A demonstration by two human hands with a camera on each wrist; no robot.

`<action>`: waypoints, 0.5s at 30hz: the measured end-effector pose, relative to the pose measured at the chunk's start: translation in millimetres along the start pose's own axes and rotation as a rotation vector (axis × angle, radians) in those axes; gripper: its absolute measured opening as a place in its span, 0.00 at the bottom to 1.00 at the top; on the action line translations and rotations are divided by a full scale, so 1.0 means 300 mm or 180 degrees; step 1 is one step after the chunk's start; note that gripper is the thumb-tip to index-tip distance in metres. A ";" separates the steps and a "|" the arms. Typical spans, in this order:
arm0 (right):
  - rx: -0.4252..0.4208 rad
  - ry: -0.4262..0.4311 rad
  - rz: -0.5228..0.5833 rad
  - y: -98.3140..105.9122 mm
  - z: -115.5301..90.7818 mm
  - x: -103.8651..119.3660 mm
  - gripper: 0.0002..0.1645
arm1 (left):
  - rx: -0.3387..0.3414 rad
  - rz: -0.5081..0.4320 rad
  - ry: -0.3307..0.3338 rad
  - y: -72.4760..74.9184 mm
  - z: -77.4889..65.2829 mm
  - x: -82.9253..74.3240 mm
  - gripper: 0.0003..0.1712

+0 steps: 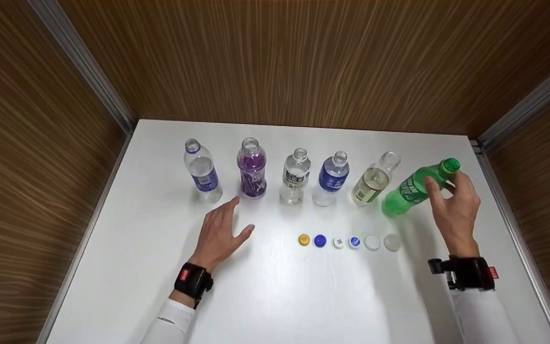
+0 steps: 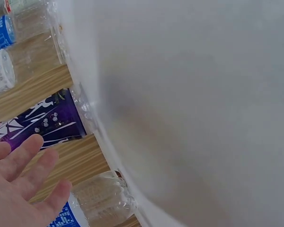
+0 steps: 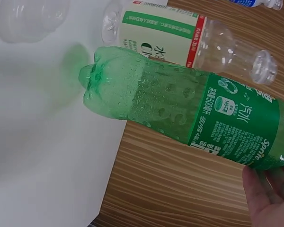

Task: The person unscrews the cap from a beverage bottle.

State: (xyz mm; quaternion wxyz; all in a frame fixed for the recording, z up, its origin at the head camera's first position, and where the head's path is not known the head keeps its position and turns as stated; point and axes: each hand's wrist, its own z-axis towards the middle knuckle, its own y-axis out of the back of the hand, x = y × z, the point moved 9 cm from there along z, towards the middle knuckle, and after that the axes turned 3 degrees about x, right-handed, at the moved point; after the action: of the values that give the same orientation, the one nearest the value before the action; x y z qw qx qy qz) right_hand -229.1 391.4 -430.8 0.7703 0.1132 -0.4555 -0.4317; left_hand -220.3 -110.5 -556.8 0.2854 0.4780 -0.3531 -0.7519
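My right hand (image 1: 456, 205) grips a green Sprite bottle (image 3: 170, 94) near its neck, with the thumb on the near side. The bottle leans, its uncapped mouth pointing up and right; whether its base touches the table I cannot tell. My left hand (image 1: 215, 236) is empty, fingers extended and thumb apart, just in front of a purple-labelled bottle (image 1: 252, 172). In the left wrist view its fingers (image 2: 26, 156) appear in front of that bottle. Beside the green bottle stands a clear bottle with a cream label (image 1: 372, 181).
Also in the row are a blue-and-white-labelled bottle (image 1: 203, 172), a small-labelled clear bottle (image 1: 295, 179) and a blue-labelled bottle (image 1: 332, 180). Several caps, including a yellow cap (image 1: 304, 240) and a blue cap (image 1: 320, 241), lie in front. Wood-patterned panels (image 1: 275, 62) enclose the white table (image 1: 275, 296).
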 end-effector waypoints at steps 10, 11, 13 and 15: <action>0.0230 -0.0415 -0.0059 -0.055 0.042 -0.063 0.28 | 0.0049 0.0031 0.0102 -0.002 -0.011 0.018 0.46; 0.0242 -0.0450 -0.0064 -0.055 0.042 -0.068 0.29 | 0.0060 0.0033 0.0109 -0.003 -0.011 0.019 0.46; 0.0273 -0.0495 -0.0073 -0.056 0.043 -0.077 0.30 | 0.0083 0.0042 0.0122 -0.007 -0.010 0.021 0.46; 0.0324 -0.0519 -0.0083 -0.060 0.044 -0.085 0.31 | 0.0087 0.0040 0.0126 -0.009 -0.010 0.022 0.46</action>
State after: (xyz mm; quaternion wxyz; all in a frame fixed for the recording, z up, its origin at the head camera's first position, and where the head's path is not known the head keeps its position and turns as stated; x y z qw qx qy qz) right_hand -255.2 403.1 -449.1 0.7182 0.1226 -0.5366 -0.4257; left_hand -220.4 -114.7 -563.2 0.2905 0.4944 -0.3607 -0.7356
